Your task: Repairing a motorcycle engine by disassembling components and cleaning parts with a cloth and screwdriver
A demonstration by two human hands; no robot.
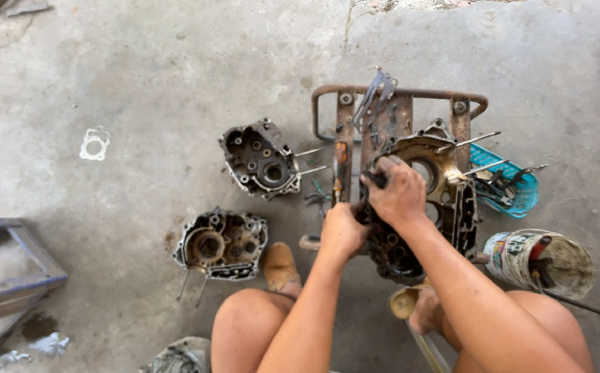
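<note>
A greasy engine crankcase half rests on a rusty metal stand in front of me. My right hand lies over its left side, fingers closed on a dark tool handle. My left hand grips the lower left edge of the same case. A rusty bar with an orange grip stands upright just left of the hands. Long studs stick out of the case to the right.
Two more crankcase halves lie on the concrete floor to the left, with a white gasket farther left. A blue basket of tools and a paint bucket sit to the right. A blue frame is at the left edge.
</note>
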